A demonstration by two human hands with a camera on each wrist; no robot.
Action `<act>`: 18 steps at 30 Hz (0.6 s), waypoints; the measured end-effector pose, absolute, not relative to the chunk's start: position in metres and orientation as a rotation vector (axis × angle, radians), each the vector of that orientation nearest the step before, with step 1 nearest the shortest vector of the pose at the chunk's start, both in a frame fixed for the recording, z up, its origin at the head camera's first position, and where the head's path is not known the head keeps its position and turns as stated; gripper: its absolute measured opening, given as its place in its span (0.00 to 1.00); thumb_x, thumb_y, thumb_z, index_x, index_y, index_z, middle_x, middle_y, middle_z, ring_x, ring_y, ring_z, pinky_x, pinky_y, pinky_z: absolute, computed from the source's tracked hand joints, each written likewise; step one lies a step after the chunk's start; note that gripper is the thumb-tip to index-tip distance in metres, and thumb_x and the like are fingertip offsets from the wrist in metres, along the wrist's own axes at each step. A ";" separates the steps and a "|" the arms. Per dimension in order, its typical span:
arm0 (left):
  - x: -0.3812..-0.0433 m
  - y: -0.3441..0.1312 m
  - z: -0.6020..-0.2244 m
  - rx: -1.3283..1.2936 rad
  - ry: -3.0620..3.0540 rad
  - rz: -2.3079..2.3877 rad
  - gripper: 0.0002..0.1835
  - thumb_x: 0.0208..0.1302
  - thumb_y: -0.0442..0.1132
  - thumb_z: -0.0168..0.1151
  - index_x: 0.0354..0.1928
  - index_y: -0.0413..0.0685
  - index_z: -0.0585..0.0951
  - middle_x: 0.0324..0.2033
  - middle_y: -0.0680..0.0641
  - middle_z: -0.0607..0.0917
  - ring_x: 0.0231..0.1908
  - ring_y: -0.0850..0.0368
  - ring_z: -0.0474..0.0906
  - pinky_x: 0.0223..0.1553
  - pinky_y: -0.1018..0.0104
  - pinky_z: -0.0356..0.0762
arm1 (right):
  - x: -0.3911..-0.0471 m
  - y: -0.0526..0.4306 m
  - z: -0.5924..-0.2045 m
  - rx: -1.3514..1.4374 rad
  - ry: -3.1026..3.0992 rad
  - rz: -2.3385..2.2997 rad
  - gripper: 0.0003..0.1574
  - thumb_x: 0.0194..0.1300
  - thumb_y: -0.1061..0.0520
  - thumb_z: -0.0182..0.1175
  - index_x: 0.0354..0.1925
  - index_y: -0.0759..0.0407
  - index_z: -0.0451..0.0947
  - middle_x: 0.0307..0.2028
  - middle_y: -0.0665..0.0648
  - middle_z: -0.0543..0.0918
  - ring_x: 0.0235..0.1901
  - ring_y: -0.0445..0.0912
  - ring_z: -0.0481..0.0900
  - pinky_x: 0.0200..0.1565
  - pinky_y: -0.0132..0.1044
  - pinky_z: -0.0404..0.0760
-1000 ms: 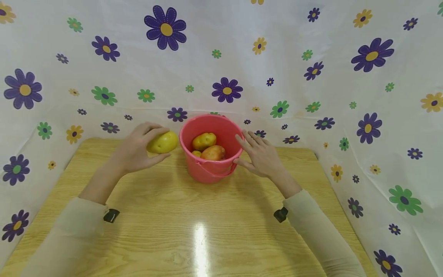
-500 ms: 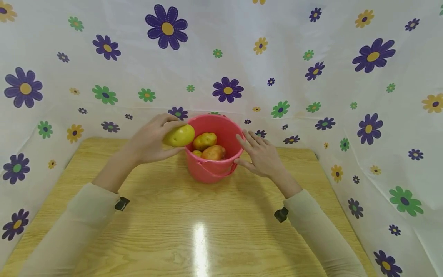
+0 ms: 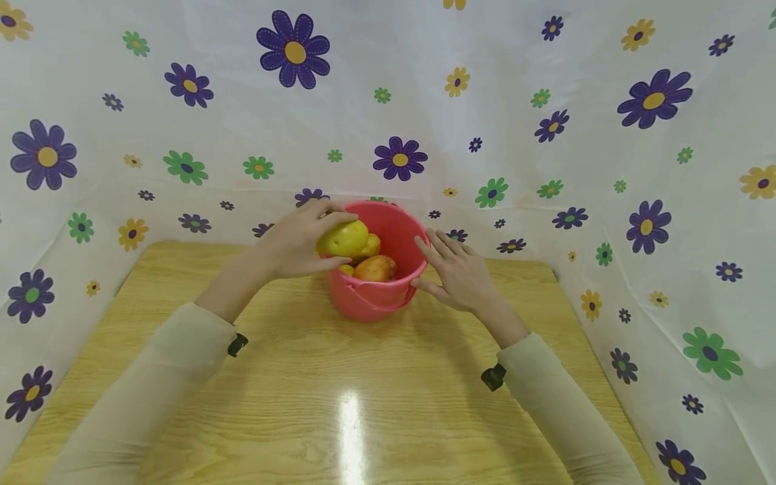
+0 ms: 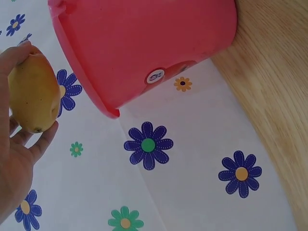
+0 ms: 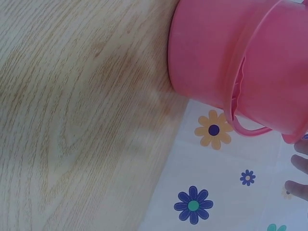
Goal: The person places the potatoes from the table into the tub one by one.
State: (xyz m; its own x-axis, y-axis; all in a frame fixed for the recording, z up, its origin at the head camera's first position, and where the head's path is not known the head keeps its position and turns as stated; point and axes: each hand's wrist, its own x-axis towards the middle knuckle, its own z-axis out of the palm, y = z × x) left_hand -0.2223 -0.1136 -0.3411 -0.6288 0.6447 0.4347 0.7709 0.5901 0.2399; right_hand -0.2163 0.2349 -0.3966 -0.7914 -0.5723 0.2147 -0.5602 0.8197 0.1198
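Note:
A yellow potato [image 3: 344, 239] is gripped between the thumb and fingers of my left hand [image 3: 297, 241], above the left rim of a pink bucket [image 3: 370, 300]. The left wrist view shows that potato [image 4: 34, 91] beside the bucket's outer wall [image 4: 144, 43]. Inside the bucket lie a reddish-brown potato [image 3: 374, 268] and more yellow ones, partly hidden behind the held potato and the rim. My right hand [image 3: 457, 273] rests its fairly straight fingers at the bucket's right rim. In the right wrist view only a few fingertips [image 5: 299, 163] show, near the rim.
The bucket stands near the back edge of a wooden table [image 3: 303, 391]. Its pink handle [image 5: 236, 91] hangs down along the outer wall. A white cloth with printed flowers [image 3: 230, 101] rises behind the table and along its sides.
My left hand has carried the potato rightward, from beside the bucket to over its left rim. My right hand has stayed at the right rim.

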 end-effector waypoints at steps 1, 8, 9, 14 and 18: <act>-0.224 -0.111 -0.341 -1.167 -2.524 -0.588 0.38 0.59 0.51 0.79 0.69 0.46 0.78 0.62 0.40 0.80 0.61 0.43 0.79 0.60 0.47 0.87 | -0.216 0.235 -0.397 0.873 -2.764 -0.073 0.68 0.66 0.12 0.16 0.83 0.52 0.58 0.81 0.63 0.63 0.80 0.62 0.64 0.71 0.65 0.76; -0.232 -0.095 -0.339 -1.219 -2.587 -0.561 0.37 0.61 0.52 0.76 0.70 0.47 0.77 0.63 0.40 0.79 0.64 0.42 0.76 0.62 0.47 0.86 | -0.215 0.234 -0.396 0.875 -2.771 -0.084 0.64 0.69 0.14 0.23 0.83 0.52 0.57 0.82 0.62 0.61 0.80 0.61 0.64 0.72 0.64 0.75; -0.232 -0.092 -0.339 -1.223 -2.605 -0.556 0.37 0.62 0.51 0.76 0.70 0.47 0.77 0.63 0.39 0.79 0.65 0.42 0.75 0.62 0.47 0.86 | -0.215 0.234 -0.396 0.874 -2.773 -0.083 0.64 0.69 0.13 0.23 0.83 0.52 0.57 0.82 0.62 0.61 0.80 0.62 0.64 0.72 0.64 0.75; -0.237 -0.079 -0.336 -1.247 -2.675 -0.510 0.35 0.62 0.50 0.74 0.70 0.47 0.76 0.62 0.40 0.79 0.67 0.41 0.72 0.62 0.47 0.85 | -0.215 0.235 -0.397 0.873 -2.771 -0.079 0.67 0.66 0.12 0.17 0.83 0.52 0.58 0.82 0.62 0.61 0.80 0.62 0.64 0.72 0.64 0.75; -0.241 -0.070 -0.336 -1.270 -2.685 -0.442 0.35 0.62 0.50 0.74 0.69 0.47 0.77 0.60 0.40 0.80 0.64 0.43 0.74 0.63 0.48 0.84 | -0.217 0.235 -0.398 0.874 -2.765 -0.088 0.70 0.64 0.12 0.12 0.83 0.52 0.58 0.82 0.62 0.61 0.80 0.62 0.64 0.73 0.64 0.74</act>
State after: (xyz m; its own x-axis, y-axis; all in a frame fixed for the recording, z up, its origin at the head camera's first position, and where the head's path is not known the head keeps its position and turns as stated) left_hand -0.2407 -0.0703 -0.3362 -0.6345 0.7321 0.2478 0.7729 0.6010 0.2036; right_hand -0.2167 0.2347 -0.3983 -0.7925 -0.5730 0.2086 -0.5586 0.8194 0.1286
